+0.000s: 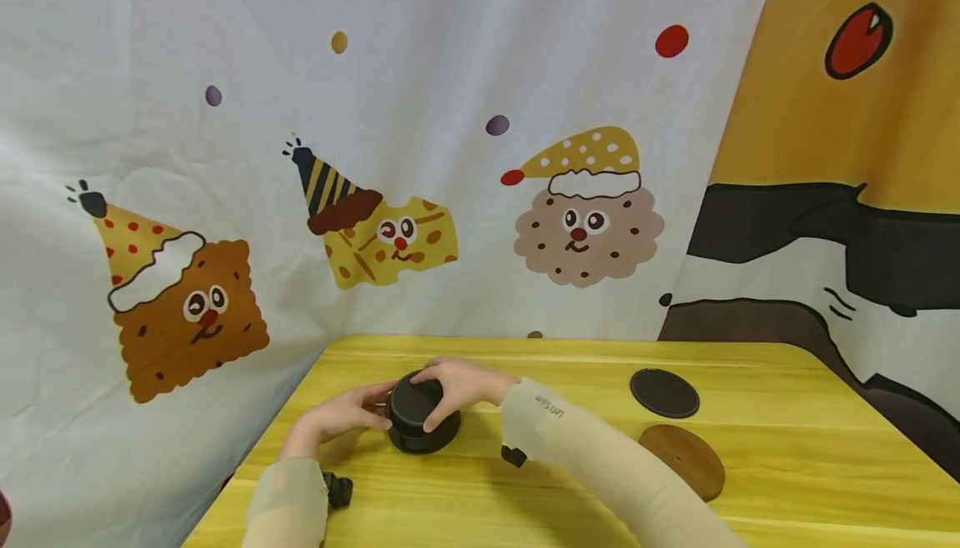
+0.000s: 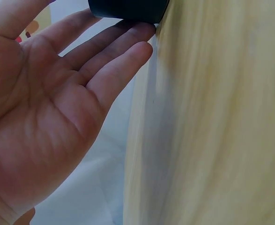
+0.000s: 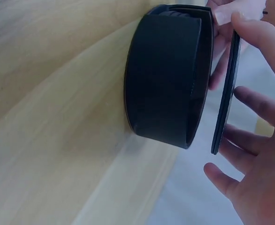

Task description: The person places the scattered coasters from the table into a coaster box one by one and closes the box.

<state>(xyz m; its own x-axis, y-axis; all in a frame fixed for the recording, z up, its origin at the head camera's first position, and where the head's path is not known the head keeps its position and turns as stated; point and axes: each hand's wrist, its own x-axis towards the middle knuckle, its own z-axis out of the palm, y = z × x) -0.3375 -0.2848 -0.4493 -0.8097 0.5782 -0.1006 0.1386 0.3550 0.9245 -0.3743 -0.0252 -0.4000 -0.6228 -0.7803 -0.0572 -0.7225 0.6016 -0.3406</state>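
My right hand [image 1: 461, 386] pinches a black round coaster [image 3: 227, 93] by its edge, thumb on one side and fingertips on the other. The coaster hangs just over the mouth of a black round coaster holder [image 3: 163, 79], with a narrow gap showing between them. That holder stands on the table, its low curved wall facing the right wrist camera. At the holder's left side is my left hand [image 1: 345, 413], its fingers [image 2: 121, 70] nearly straight and their tips against the wall. Seen from the head, the coaster covers most of the holder's inside.
To the right on the yellow wood-grain table [image 1: 570, 481] lie a black round coaster [image 1: 665, 392] and, nearer, a brown round coaster [image 1: 682, 460]. Behind the table hangs a white curtain [image 1: 450, 48] printed with cartoon biscuits.
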